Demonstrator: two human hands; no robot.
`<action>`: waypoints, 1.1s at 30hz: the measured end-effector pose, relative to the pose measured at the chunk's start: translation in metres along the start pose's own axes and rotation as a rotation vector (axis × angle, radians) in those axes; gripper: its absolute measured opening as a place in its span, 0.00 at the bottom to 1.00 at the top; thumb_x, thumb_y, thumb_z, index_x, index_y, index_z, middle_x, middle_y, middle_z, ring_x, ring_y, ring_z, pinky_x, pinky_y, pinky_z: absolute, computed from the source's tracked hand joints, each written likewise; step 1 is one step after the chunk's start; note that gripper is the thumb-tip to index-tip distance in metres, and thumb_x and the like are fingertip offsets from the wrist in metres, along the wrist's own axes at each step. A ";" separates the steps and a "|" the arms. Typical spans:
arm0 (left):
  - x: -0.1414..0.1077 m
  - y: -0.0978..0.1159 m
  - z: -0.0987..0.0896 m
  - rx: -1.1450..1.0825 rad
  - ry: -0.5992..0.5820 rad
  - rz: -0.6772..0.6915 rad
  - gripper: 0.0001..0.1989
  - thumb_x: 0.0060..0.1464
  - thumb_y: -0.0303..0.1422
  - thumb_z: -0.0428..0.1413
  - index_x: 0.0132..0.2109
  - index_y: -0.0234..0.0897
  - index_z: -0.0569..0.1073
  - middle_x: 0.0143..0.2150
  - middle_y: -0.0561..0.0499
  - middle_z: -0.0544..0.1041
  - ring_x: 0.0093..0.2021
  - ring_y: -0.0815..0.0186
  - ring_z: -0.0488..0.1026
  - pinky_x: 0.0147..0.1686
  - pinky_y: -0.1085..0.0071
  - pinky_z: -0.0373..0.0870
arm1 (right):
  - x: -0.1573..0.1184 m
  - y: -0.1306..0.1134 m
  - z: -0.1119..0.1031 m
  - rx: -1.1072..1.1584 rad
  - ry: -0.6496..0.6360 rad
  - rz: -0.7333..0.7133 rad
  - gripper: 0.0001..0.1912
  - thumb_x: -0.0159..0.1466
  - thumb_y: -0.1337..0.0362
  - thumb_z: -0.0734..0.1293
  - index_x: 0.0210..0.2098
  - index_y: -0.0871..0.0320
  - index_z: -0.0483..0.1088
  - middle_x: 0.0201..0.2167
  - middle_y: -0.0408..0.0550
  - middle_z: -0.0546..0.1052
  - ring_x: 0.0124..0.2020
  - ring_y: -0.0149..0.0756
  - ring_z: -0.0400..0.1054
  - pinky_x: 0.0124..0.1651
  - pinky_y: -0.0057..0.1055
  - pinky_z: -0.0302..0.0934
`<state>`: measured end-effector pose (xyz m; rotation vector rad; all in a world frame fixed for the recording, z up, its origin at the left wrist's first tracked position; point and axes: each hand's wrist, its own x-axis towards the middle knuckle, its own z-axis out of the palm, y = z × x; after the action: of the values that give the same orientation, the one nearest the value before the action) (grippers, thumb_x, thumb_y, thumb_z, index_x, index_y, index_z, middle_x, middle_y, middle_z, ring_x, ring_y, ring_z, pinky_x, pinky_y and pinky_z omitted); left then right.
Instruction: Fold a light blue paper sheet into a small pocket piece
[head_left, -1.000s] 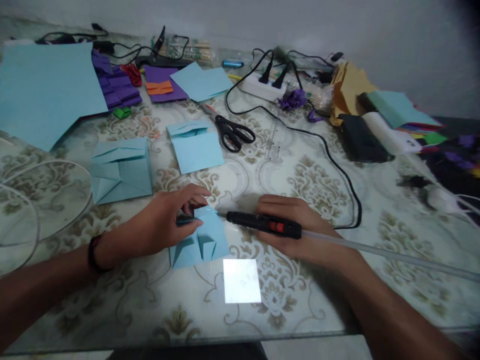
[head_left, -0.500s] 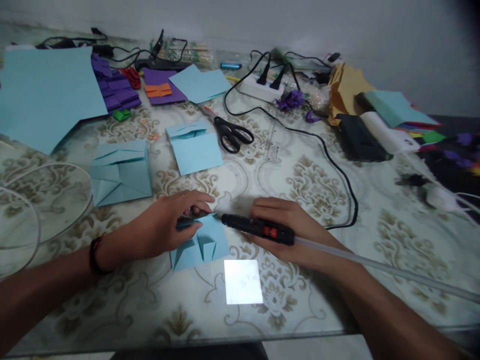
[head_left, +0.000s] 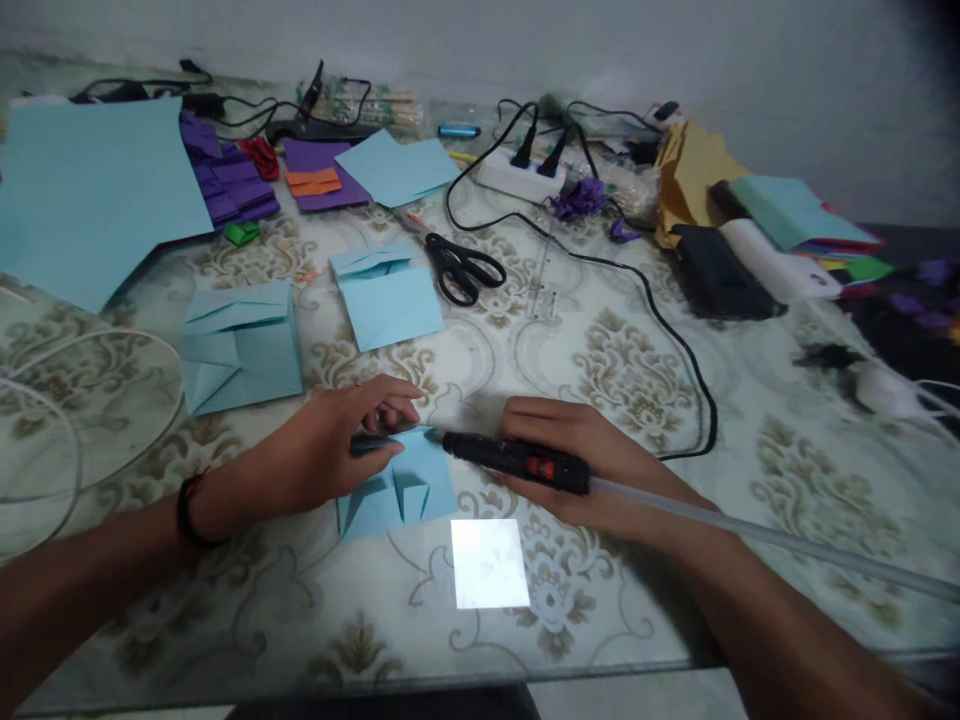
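Observation:
My right hand (head_left: 551, 440) is wrapped round a black glue gun (head_left: 517, 460), with a long translucent glue stick (head_left: 720, 520) trailing from its back end. Its nozzle points left and meets, or nearly meets, the top edge of a folded light-blue paper piece (head_left: 435, 490). That piece lies near the front of the table. My left hand (head_left: 330, 440) grips the paper's upper left part, thumb on its face and other fingers bent behind the edge. Glue at the tip is too small to make out. Two similar folded blue pieces, one left (head_left: 244, 350) and one farther back (head_left: 394, 300), lie beyond.
Black-handled scissors (head_left: 465, 270) and a clear ruler (head_left: 544, 280) lie farther back. A black cable (head_left: 660, 310) curves from the white power strip (head_left: 517, 180) across the right side. Large blue sheets (head_left: 97, 190) are at left; a black box-like object (head_left: 720, 275) is at right.
My left fingers have shifted slightly away from the nozzle, baring more of the paper's top edge. The glue gun and right hand stay almost still.

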<state>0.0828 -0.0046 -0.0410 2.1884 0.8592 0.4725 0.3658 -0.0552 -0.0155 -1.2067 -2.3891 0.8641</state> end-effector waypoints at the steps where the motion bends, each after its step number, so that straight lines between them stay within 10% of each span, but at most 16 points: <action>1: 0.000 0.000 0.000 0.009 0.002 -0.004 0.21 0.59 0.28 0.59 0.59 0.40 0.70 0.48 0.50 0.82 0.37 0.67 0.75 0.40 0.70 0.75 | 0.000 0.000 -0.001 0.001 0.005 0.019 0.11 0.63 0.67 0.68 0.27 0.55 0.61 0.27 0.41 0.65 0.27 0.33 0.62 0.30 0.30 0.53; 14: 0.000 0.002 -0.003 0.061 -0.016 0.010 0.16 0.60 0.27 0.56 0.55 0.39 0.73 0.55 0.47 0.80 0.38 0.67 0.77 0.40 0.71 0.75 | -0.002 0.007 -0.006 0.089 0.085 0.116 0.15 0.67 0.61 0.69 0.27 0.56 0.63 0.26 0.40 0.66 0.26 0.30 0.61 0.29 0.29 0.53; 20: -0.002 0.005 -0.003 0.079 -0.033 0.028 0.18 0.59 0.25 0.57 0.55 0.40 0.71 0.52 0.47 0.80 0.41 0.64 0.78 0.43 0.69 0.76 | -0.007 0.028 -0.024 -0.108 0.332 0.304 0.12 0.65 0.55 0.70 0.31 0.55 0.68 0.24 0.41 0.69 0.26 0.35 0.63 0.29 0.32 0.55; 27: -0.005 0.004 0.002 0.252 -0.007 0.184 0.11 0.60 0.25 0.56 0.50 0.38 0.70 0.49 0.45 0.78 0.51 0.57 0.77 0.51 0.61 0.76 | -0.018 0.068 -0.038 -0.310 0.375 0.278 0.14 0.61 0.65 0.69 0.47 0.56 0.75 0.47 0.56 0.77 0.48 0.53 0.74 0.51 0.48 0.68; 33: -0.010 0.013 0.001 0.313 -0.048 0.362 0.12 0.61 0.26 0.59 0.52 0.36 0.71 0.51 0.45 0.78 0.51 0.57 0.76 0.55 0.60 0.74 | -0.017 0.018 -0.032 -0.377 0.428 0.135 0.17 0.67 0.68 0.64 0.55 0.57 0.73 0.54 0.59 0.75 0.57 0.54 0.71 0.62 0.54 0.65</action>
<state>0.0818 -0.0181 -0.0329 2.6507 0.5364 0.4808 0.4034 -0.0488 -0.0034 -1.5239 -2.1840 0.1539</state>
